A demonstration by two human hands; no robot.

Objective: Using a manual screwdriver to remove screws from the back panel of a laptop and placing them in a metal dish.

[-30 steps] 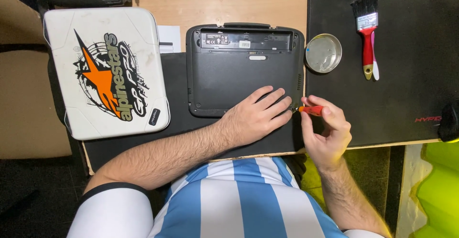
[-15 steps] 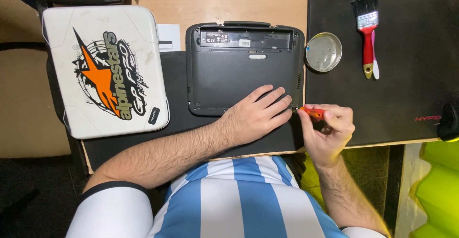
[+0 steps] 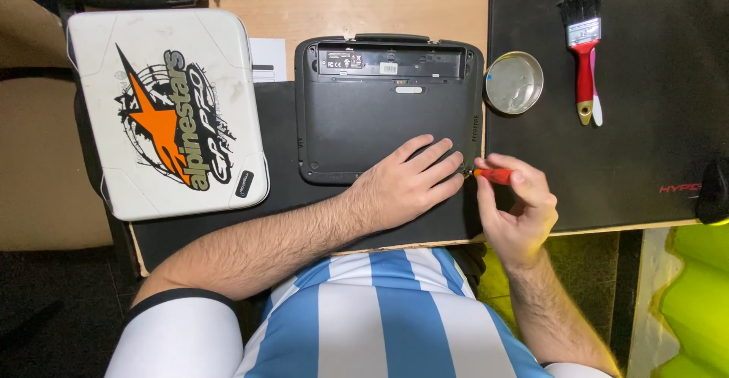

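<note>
A small black laptop (image 3: 380, 97) lies bottom side up on a dark mat in the middle of the wooden desk. My left hand (image 3: 410, 184) rests flat on its near right corner, fingers spread. My right hand (image 3: 516, 211) grips a small red-handled screwdriver (image 3: 493, 174), whose tip points at the laptop's near right corner beside my left fingertips. The screw there is too small to see.
A round metal dish (image 3: 514, 83) sits right of the laptop. A red-handled paintbrush (image 3: 583, 51) lies on the large black mat (image 3: 653, 142) at the right. A white case with an orange star graphic (image 3: 167, 112) lies at the left. The desk edge runs just before my torso.
My right hand has shifted slightly, turning the red screwdriver at the laptop's corner. My left hand has stayed on the laptop.
</note>
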